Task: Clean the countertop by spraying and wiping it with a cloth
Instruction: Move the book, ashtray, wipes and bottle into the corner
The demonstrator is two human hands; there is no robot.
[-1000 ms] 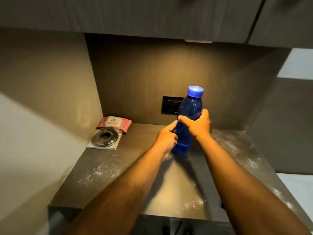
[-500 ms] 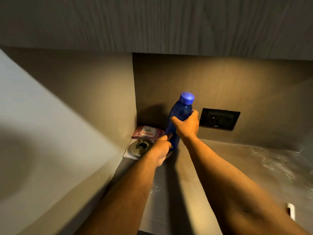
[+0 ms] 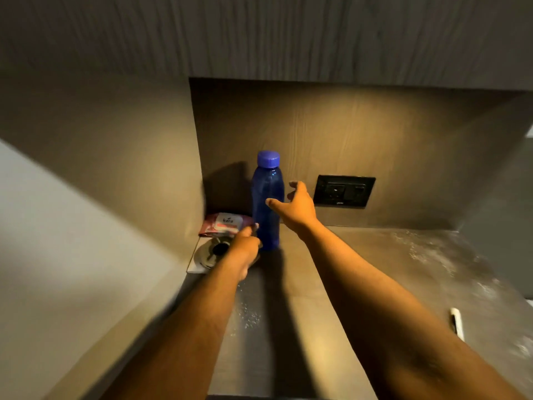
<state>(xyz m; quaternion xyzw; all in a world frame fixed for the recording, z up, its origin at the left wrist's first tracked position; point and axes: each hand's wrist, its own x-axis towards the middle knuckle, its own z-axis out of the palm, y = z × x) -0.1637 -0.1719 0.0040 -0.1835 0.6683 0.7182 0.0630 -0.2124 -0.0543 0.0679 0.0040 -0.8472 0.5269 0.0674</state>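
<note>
A blue bottle (image 3: 266, 197) with a blue cap stands upright on the grey countertop (image 3: 375, 269), close to the back left corner. My right hand (image 3: 294, 204) hovers just right of the bottle, fingers spread, not touching it. My left hand (image 3: 245, 251) sits low at the bottle's base on its left side, fingers curled; whether it touches the bottle is unclear. White powdery specks dust the countertop at the right and near the front. No cloth or spray is visible.
A pink wipes pack (image 3: 225, 225) and a round metal dish (image 3: 212, 252) on a white square lie in the back left corner. A black wall socket (image 3: 343, 191) is on the back panel. A small white object (image 3: 457, 323) lies at right. Cabinets hang overhead.
The bottle was carried left toward the corner in my right hand and now stands on the counter. My right hand has let go and opened.
</note>
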